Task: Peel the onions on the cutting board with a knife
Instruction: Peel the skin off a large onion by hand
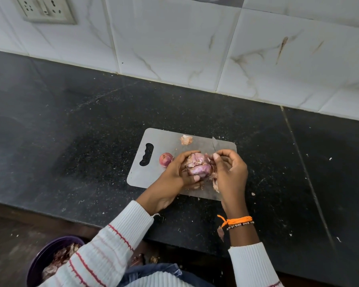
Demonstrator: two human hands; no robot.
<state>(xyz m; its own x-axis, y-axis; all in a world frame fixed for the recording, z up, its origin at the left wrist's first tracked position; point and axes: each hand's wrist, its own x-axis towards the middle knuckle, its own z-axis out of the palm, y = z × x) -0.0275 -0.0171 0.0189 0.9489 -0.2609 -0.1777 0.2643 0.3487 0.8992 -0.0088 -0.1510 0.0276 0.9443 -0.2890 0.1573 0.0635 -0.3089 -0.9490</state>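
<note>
Speckled black stone counter [91, 121] carries a thin grey cutting board [153, 179] near its front edge. Over the board's middle, the left hand [180, 172] curls around a purple, half-peeled onion [199, 167], while the right hand [230, 170] grips a steel knife [216, 145] and pinches papery skin. A smaller unpeeled red onion [165, 159] rests beside the board's handle slot.

Purple onion [198, 167], grey board [153, 172] (black speckled counter [91, 121] beneath)
</note>
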